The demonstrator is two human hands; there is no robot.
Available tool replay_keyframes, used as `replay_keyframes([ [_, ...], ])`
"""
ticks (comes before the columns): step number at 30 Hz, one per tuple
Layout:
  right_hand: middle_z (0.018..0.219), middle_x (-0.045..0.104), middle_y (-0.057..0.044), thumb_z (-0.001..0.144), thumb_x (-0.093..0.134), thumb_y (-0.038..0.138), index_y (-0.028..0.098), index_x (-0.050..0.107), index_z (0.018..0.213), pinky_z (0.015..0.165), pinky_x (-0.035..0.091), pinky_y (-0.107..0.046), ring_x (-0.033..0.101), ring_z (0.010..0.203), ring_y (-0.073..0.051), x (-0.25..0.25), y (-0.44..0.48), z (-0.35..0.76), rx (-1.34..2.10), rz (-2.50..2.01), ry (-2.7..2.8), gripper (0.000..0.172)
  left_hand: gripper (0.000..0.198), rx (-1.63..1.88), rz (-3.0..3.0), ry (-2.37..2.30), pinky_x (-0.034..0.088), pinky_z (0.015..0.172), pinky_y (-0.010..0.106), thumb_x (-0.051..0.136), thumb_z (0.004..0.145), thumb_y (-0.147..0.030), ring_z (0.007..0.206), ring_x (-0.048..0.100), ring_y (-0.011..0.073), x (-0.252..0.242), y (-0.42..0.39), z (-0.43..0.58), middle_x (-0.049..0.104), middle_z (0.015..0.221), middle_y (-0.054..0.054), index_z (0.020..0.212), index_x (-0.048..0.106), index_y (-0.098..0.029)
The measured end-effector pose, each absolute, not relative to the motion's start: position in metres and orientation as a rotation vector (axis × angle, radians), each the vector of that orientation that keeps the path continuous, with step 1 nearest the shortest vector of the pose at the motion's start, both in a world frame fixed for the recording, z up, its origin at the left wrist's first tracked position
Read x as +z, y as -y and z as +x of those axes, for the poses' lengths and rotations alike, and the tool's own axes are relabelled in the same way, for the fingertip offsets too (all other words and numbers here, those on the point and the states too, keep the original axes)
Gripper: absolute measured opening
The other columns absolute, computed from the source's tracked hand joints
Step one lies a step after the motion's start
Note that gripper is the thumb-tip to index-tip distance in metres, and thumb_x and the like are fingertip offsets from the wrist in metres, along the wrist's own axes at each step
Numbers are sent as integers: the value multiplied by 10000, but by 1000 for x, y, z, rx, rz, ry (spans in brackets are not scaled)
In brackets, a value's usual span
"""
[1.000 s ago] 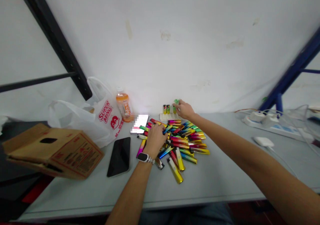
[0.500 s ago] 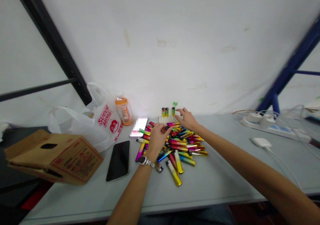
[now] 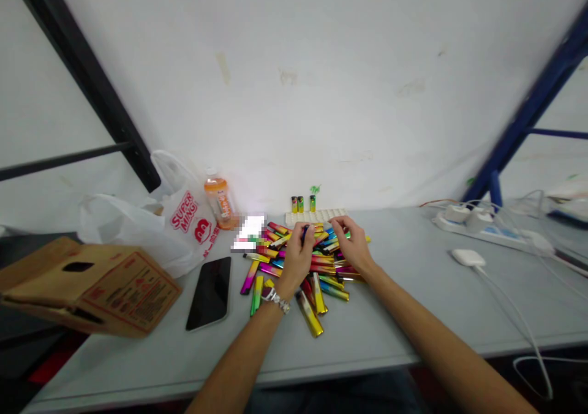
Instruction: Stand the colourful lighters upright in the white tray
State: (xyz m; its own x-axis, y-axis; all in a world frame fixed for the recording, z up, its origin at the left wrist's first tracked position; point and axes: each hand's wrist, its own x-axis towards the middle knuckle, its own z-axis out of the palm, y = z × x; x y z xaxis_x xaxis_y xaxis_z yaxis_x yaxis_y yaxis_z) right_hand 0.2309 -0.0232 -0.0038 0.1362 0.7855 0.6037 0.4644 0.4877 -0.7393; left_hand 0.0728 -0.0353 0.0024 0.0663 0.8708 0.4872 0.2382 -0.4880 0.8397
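Note:
A heap of several shiny multicoloured lighters [image 3: 316,270] lies on the grey table [image 3: 390,328]. My left hand [image 3: 298,258], with a watch on its wrist, is closed on a dark lighter [image 3: 305,233] lifted above the heap. My right hand [image 3: 351,247] hovers over the right side of the heap, fingers curled and apart, close to the left hand. Behind the heap a white slotted tray [image 3: 316,217] stands by the wall with three lighters [image 3: 302,204] upright in it.
A black phone [image 3: 209,291] lies left of the heap, with a cardboard box [image 3: 87,285] further left. A white plastic bag [image 3: 174,224] and an orange drink bottle [image 3: 218,201] stand at the back. A power strip [image 3: 478,225] and white charger [image 3: 467,258] sit right.
My right hand has drawn back from the tray, where it left a third lighter, to the heap. My left hand has lifted a lighter from the heap. The view shifted slightly.

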Motion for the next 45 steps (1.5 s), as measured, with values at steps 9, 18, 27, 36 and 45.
replay_keyframes([
  [9, 760, 621, -16, 950, 481, 417, 203, 618, 815, 711, 427, -292, 539, 729, -172, -10, 26, 221, 379, -1097, 1602, 288, 374, 1412, 1912, -1254, 303, 530, 233, 484, 918, -411, 523, 429, 103, 3, 35, 71, 507, 549, -38, 639, 551, -170],
  [18, 756, 614, -19, 952, 470, 412, 209, 605, 790, 708, 423, -297, 538, 734, -179, -14, 26, 219, 367, -1108, 1645, 293, 340, 1383, 1910, -1313, 307, 537, 232, 483, 905, -378, 521, 446, 104, 0, 35, 74, 516, 557, -39, 636, 533, -176],
  [27, 756, 623, -16, 953, 470, 417, 205, 613, 795, 707, 419, -296, 538, 727, -176, -15, 26, 220, 370, -1114, 1661, 301, 461, 1449, 1854, -1253, 281, 515, 236, 541, 888, -511, 514, 397, 97, 6, 39, 72, 456, 517, -47, 577, 510, -171],
  [36, 765, 643, -19, 949, 470, 420, 207, 628, 794, 709, 426, -294, 563, 738, -180, -12, 28, 218, 410, -1127, 1657, 307, 350, 1374, 1906, -1365, 307, 537, 237, 476, 904, -382, 521, 469, 115, 5, 35, 71, 554, 555, -23, 626, 543, -180],
  [45, 763, 664, -18, 944, 481, 446, 211, 664, 822, 698, 434, -303, 574, 723, -185, -11, 30, 218, 469, -1115, 1662, 322, 387, 1363, 1933, -1420, 319, 562, 242, 482, 921, -450, 552, 503, 127, 5, 38, 71, 576, 583, -13, 649, 561, -186],
])
